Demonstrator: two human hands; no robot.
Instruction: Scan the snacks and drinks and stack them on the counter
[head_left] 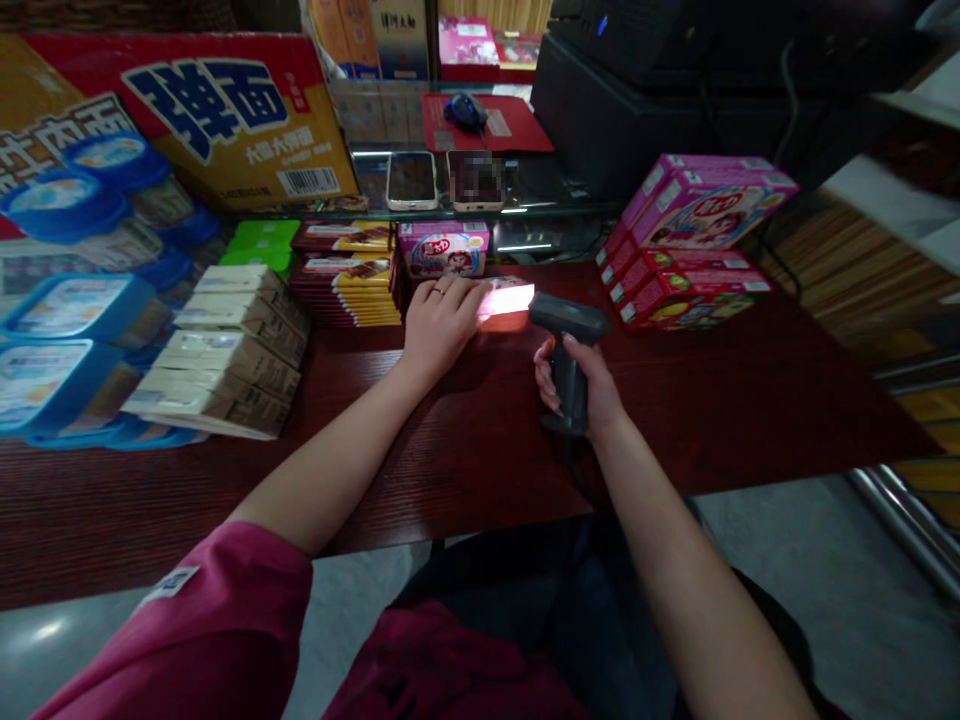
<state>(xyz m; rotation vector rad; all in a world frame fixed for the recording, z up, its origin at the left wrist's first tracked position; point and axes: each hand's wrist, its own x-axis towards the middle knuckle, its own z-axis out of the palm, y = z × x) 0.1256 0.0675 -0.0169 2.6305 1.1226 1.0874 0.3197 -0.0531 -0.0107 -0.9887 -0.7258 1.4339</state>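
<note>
My right hand (581,385) is wrapped round the grip of a dark handheld barcode scanner (568,325), whose head points left. Its red light falls on a small flat box (507,299) lying on the dark red wooden table (480,440). My left hand (441,318) rests on that box, fingers curled over its left part, a ring on one finger. Right behind the hand stands a pink and white snack box (443,250).
Stacked chocolate bars (346,285) and beige boxes (229,345) lie left of my hand, blue tubs (64,310) at far left. Pink snack boxes (690,240) pile at right. Two phones (442,180), a mouse (465,110) and a black register (660,100) sit behind.
</note>
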